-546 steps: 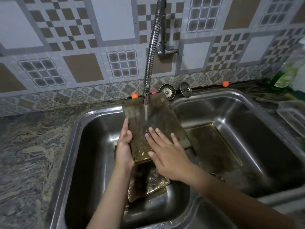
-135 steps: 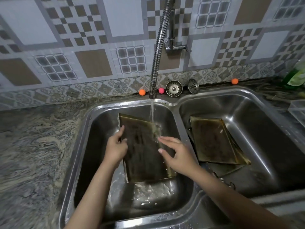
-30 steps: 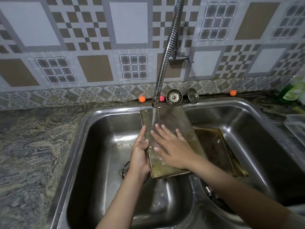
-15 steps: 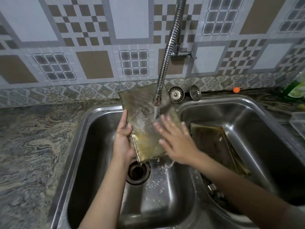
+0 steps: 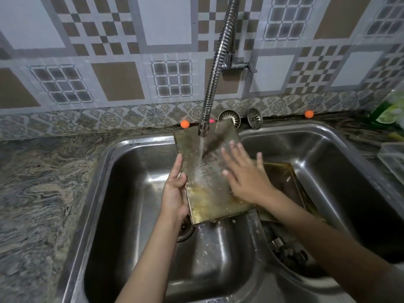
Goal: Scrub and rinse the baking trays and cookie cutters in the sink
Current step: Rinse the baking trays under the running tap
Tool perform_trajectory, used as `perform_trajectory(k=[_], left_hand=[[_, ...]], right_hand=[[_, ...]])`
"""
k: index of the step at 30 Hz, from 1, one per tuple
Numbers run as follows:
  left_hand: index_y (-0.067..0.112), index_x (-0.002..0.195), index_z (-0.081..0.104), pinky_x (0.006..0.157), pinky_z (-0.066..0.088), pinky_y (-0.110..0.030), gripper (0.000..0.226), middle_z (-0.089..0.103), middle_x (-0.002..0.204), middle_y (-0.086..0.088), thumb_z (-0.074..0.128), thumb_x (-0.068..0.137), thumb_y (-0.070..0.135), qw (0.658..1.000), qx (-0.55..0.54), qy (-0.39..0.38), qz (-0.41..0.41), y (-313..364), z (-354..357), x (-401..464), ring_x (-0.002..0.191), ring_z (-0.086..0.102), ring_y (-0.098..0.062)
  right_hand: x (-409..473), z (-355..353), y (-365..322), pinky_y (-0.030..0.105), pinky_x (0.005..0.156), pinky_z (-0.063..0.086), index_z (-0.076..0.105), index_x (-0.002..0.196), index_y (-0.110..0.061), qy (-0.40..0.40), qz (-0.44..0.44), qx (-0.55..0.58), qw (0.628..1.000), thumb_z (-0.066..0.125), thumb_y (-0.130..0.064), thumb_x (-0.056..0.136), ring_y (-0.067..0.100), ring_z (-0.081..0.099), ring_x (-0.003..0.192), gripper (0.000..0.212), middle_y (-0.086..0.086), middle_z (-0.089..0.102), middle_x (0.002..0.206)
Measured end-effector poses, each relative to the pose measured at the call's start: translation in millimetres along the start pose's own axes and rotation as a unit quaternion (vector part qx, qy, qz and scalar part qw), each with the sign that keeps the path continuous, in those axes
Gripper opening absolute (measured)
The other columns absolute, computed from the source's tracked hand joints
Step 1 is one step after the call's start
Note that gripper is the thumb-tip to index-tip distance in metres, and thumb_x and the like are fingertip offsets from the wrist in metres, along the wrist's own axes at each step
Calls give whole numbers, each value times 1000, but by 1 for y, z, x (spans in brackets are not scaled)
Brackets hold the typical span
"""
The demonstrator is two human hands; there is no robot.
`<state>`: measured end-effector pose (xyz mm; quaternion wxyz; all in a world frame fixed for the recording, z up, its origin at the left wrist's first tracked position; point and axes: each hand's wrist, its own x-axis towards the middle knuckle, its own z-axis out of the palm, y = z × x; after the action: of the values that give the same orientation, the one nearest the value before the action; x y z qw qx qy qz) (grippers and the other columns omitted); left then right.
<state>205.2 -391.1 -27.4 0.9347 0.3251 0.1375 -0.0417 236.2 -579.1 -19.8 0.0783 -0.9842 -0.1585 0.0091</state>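
A dull brass-coloured baking tray (image 5: pixel 207 171) is held tilted over the left basin, under the running water of the flexible faucet (image 5: pixel 215 71). My left hand (image 5: pixel 175 191) grips its left edge, thumb on top. My right hand (image 5: pixel 244 173) lies flat on the tray's right half with fingers spread and straight. More trays (image 5: pixel 288 184) lie stacked in the right basin, partly hidden by my right arm. Small dark metal cookie cutters (image 5: pixel 288 254) sit at the front of the right basin.
The double steel sink (image 5: pixel 105 162) is set in a marbled stone counter (image 5: pixel 39 193). Two strainer plugs (image 5: pixel 254 119) and small orange balls (image 5: pixel 185 124) rest behind it. A green soap bottle (image 5: pixel 387 112) and a clear container (image 5: pixel 393 158) stand at the right.
The tray has shifted right and lower, back under the spout over the divider. My right hand has slid up the tray's face. The left basin's drain is now mostly covered.
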Motion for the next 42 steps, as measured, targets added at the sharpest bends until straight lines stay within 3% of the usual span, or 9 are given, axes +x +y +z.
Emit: perform_trajectory(k=[5, 9, 12, 16, 24, 28, 34, 40, 42], left_hand=[[17, 139, 45, 77, 58, -40, 70, 60, 128, -17, 43, 73, -2, 998, 39, -34, -46, -21, 13, -12, 105, 63, -31], [16, 138, 45, 63, 58, -33, 64, 73, 99, -10, 39, 78, -6, 999, 32, 3, 2, 4, -3, -11, 84, 71, -23], [19, 136, 47, 63, 59, -32, 63, 74, 92, -1, 40, 78, -4, 997, 41, 42, 43, 28, -22, -10, 81, 71, -18], [24, 127, 56, 61, 57, -29, 52, 74, 98, 0, 31, 90, -3, 994, 77, 71, 31, 28, -36, -8, 81, 72, -17], [20, 133, 53, 111, 34, -46, 40, 52, 138, -6, 36, 98, 8, 958, 253, 123, 59, 0, -45, -12, 127, 49, -22], [20, 133, 52, 109, 37, -41, 35, 52, 137, -2, 39, 101, 20, 945, 301, 113, 57, -5, -41, -29, 124, 50, -18], [24, 137, 47, 111, 35, -41, 41, 48, 141, 0, 46, 98, 36, 892, 443, 75, 43, -2, -28, -61, 128, 46, -17], [43, 143, 31, 108, 27, -52, 46, 35, 141, 14, 35, 97, 47, 908, 409, -86, -1, 15, 32, -115, 128, 31, -6], [45, 145, 22, 109, 29, -52, 54, 31, 144, 18, 35, 93, 52, 905, 411, -111, 16, 16, 43, -121, 132, 29, -5]], right_hand=[[33, -15, -7, 62, 110, -11, -4, 150, -29, 0, 45, 16, 999, 15, -48, 99, 19, -22, 143, 58, 0, -20, 156], [-7, 6, -31, 54, 114, -10, -3, 149, -37, -15, -83, 29, 996, 15, -52, 97, 11, -23, 142, 57, -10, -18, 156], [-31, 23, -13, 49, 114, -8, -3, 145, -46, 11, -46, 108, 993, 22, -52, 98, 10, -21, 143, 54, -13, -24, 154], [-39, 18, -11, 28, 112, 27, 34, 138, -41, 51, 9, 477, 878, 50, -21, 97, -4, 33, 132, 49, -13, 10, 157], [-55, 3, -33, 6, 96, 35, 61, 115, -32, 58, 101, 641, 758, 53, 2, 92, 2, 41, 130, 42, -10, 55, 133], [-71, -5, -38, 3, 81, 39, 64, 117, -28, 62, 127, 672, 727, 54, -1, 92, 0, 42, 126, 38, -8, 54, 134], [-88, -14, -57, 30, 112, 31, 64, 114, -35, 70, 135, 678, 719, 55, -2, 92, 6, 41, 131, 41, -6, 52, 137], [-99, -30, -83, 1, 91, 34, 31, 143, -30, 99, 64, 650, 751, 54, 2, 92, -23, 42, 113, 65, -26, 46, 129], [-101, -30, -91, 4, 94, 35, 17, 148, -31, 99, 51, 638, 762, 53, 0, 92, -14, 43, 121, 73, -18, 49, 133]])
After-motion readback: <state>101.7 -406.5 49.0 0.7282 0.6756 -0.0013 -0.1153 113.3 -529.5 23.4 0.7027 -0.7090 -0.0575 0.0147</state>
